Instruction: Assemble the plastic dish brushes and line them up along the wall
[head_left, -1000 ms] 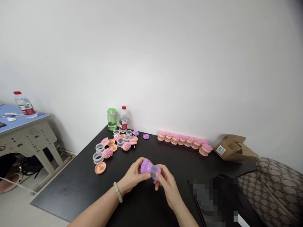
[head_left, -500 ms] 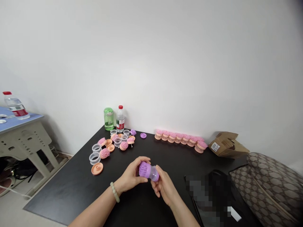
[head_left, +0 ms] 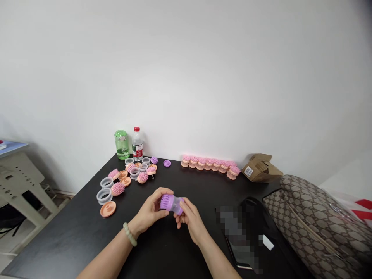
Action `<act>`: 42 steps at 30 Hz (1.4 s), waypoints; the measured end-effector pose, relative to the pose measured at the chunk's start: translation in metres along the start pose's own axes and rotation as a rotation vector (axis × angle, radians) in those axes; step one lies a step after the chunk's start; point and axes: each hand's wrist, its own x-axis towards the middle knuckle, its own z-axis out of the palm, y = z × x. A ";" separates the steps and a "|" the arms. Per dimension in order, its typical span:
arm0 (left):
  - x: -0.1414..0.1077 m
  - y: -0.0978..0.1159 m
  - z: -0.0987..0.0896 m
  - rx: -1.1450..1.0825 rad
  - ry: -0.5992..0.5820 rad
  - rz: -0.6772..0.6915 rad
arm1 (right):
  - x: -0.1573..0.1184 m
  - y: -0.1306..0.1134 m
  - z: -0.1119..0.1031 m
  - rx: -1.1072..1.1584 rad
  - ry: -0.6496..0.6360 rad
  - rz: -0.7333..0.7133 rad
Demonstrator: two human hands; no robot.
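Both hands hold one purple silicone-bristle brush (head_left: 172, 204) with a clear middle section, tilted above the black table. My left hand (head_left: 153, 209) grips its bristled end, thumb below and fingers over the top. At the other end, my right hand (head_left: 188, 217) has its fingers around the purple base. To the left lie loose brush parts: pink bristle heads (head_left: 117, 188), clear rings (head_left: 104, 196) and peach discs (head_left: 108, 209). Farther back are a purple bristle head (head_left: 154, 160) and a purple disc (head_left: 167, 163).
A row of pink brushes (head_left: 208, 163) stands along the wall. Behind the parts are a green bottle (head_left: 122, 145) and a water bottle (head_left: 137, 145). On the right are a torn cardboard box (head_left: 261, 169), a patterned bag (head_left: 314, 217) and a black pouch (head_left: 252, 224).
The view has swung right, so the table's things appear farther left. Both hands keep their hold on the purple brush, with little change in grip.
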 end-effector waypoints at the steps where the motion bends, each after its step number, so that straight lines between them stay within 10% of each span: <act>1: 0.000 0.000 -0.001 -0.014 0.000 0.012 | 0.000 0.000 0.000 0.010 -0.002 0.003; 42: 0.001 -0.008 0.002 -0.238 0.155 -0.050 | -0.003 0.006 -0.007 -0.314 0.072 -0.235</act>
